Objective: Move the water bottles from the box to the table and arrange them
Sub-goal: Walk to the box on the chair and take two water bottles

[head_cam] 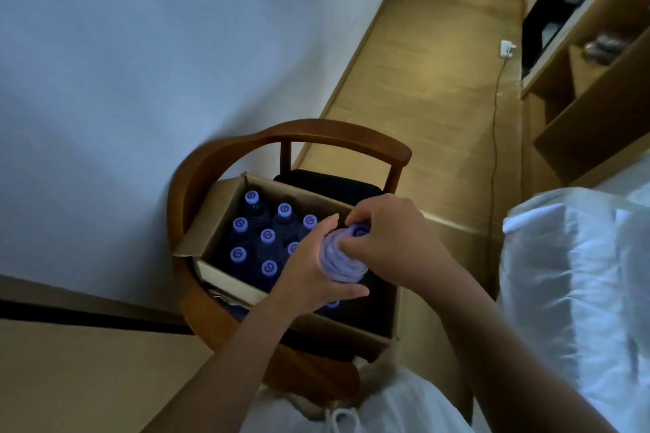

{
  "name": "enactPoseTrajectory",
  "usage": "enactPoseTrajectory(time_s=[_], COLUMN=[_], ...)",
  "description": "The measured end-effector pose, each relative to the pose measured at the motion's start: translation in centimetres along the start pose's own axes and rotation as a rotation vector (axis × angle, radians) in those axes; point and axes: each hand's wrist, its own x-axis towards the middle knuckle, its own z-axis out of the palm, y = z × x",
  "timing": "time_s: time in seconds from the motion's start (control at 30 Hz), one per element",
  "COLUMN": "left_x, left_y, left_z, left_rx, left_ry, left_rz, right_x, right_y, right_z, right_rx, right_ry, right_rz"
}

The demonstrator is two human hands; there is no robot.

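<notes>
An open cardboard box [225, 207] stands on the seat of a wooden armchair. Several water bottles with pale purple caps [267, 236] stand upright inside it. One clear water bottle [339, 258] is raised above the box's right part. My left hand [309, 267] grips its body from the left and below. My right hand [390, 239] pinches its neck just under the cap [359, 231]. No table is in view.
The round-backed wooden chair [316, 132] stands against a white wall [140, 63]. A bed with white bedding [577, 274] lies to the right. Wooden floor [439, 74] runs away ahead, with a cable and plug [506, 47] and wooden shelving [591, 88] at the right.
</notes>
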Motion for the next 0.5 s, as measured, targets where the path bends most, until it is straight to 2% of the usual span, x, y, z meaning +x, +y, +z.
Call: enactPoseTrajectory(time_s=[0.07, 0.13, 0.23, 0.33, 0.4, 0.47, 0.5], left_x=[-0.6, -1.2, -2.3, -3.7, -4.5, -5.1, -5.4], left_y=[0.7, 0.8, 0.3, -0.8, -1.3, -1.7, -1.9], left_z=[-0.8, -1.5, -2.8, -4.4, -5.2, -5.5, -5.4], left_rx=[-0.048, -0.144, -0.354, -0.405, -0.419, -0.443, -0.449], left_ry=[0.109, 0.242, 0.489, 0.629, 0.695, 0.757, 0.778], left_rz=[0.011, -0.024, -0.135, -0.228, -0.278, -0.315, -0.326], right_x=[-0.3, 0.1, 2.1, 4.5, 5.0, 5.0, 4.9], right_y=[-1.3, -1.6, 1.2, 7.0, 10.7, 12.9, 13.5], right_z=[-0.9, -1.2, 0.6, 6.8, 12.0, 16.4, 18.0], right_rx=[0.094, 0.300, 0.620, 0.446, 0.306, 0.269, 0.297], right_ry=[0.044, 0.046, 0.025, -0.043, -0.275, -0.487, -0.529], right_rz=[-0.075, -0.120, -0.058, 0.208, 0.377, 0.431, 0.451])
